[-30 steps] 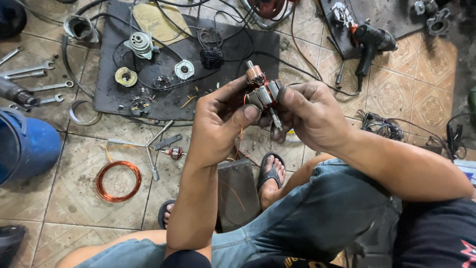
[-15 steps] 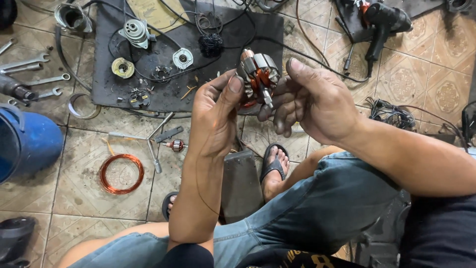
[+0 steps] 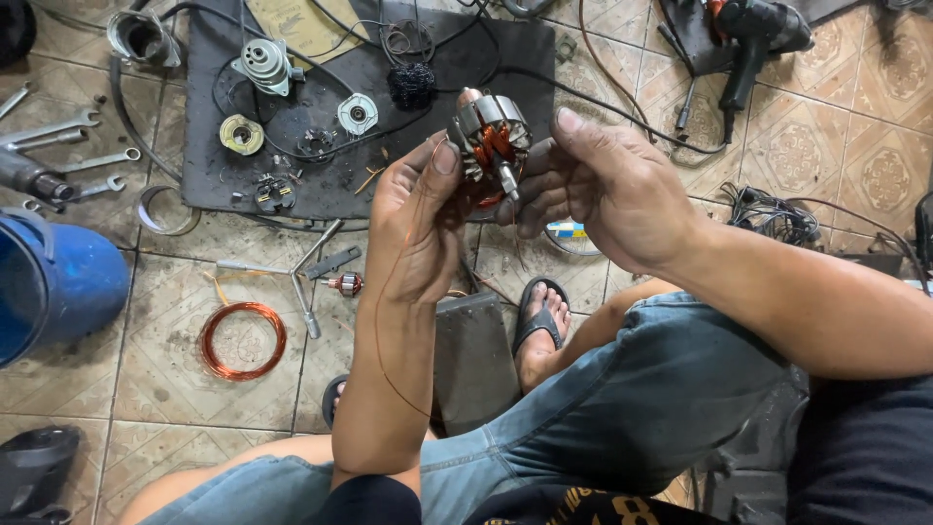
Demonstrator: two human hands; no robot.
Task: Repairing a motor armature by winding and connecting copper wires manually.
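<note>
Head view. A small motor rotor (image 3: 489,146) with copper windings sits upper centre of the frame, held up between both hands above the tiled floor (image 3: 146,389). Left hand (image 3: 418,228) is closed on it from the left, thumb pressed up against the steel core. Right hand (image 3: 607,190) is curled round the right side, fingertips on the shaft end. A thin strand of copper wire (image 3: 381,321) runs down from the rotor along the left forearm.

Judgement: winding goes best with the strand kept taut and untwisted, the left thumb pinning each turn in its slot while the right hand only rotates the core.

Below left: coil of copper wire (image 3: 243,340) on the floor. Upper left: black mat (image 3: 224,170) with loose parts, spanners (image 3: 58,131) beside it.
</note>
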